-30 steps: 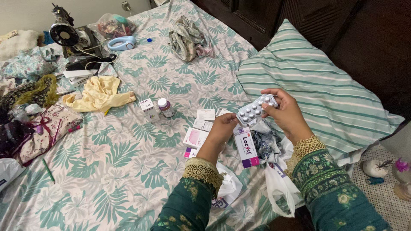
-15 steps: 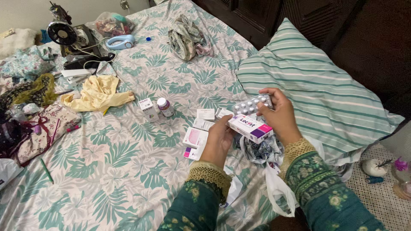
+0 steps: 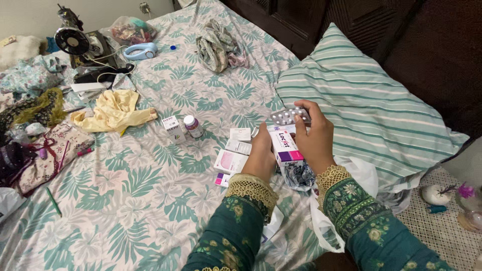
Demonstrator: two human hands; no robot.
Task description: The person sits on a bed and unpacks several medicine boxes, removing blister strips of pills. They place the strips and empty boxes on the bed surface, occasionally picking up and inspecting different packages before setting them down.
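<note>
Right hand (image 3: 316, 138) grip closed on silver blister pack (image 3: 288, 116) at fingertips and white medicine box with purple end (image 3: 285, 147) under thumb. Left hand (image 3: 262, 156) grip curled against box's left side, back of hand up. Both forearms in green embroidered sleeves, reaching forward over bed (image 3: 150, 200). Box held above crumpled plastic bag (image 3: 351, 173); box closed, contents unseen. Near left hand: more medicine boxes (image 3: 231, 160), small bottle (image 3: 193, 126) on bed. Striped pillow (image 3: 371, 110) just right.

Leaf-print bed (image 3: 150, 211) carries medicine boxes (image 3: 231, 161); a small bottle (image 3: 192, 126) (upright); striped pillow (image 3: 371, 110).
</note>
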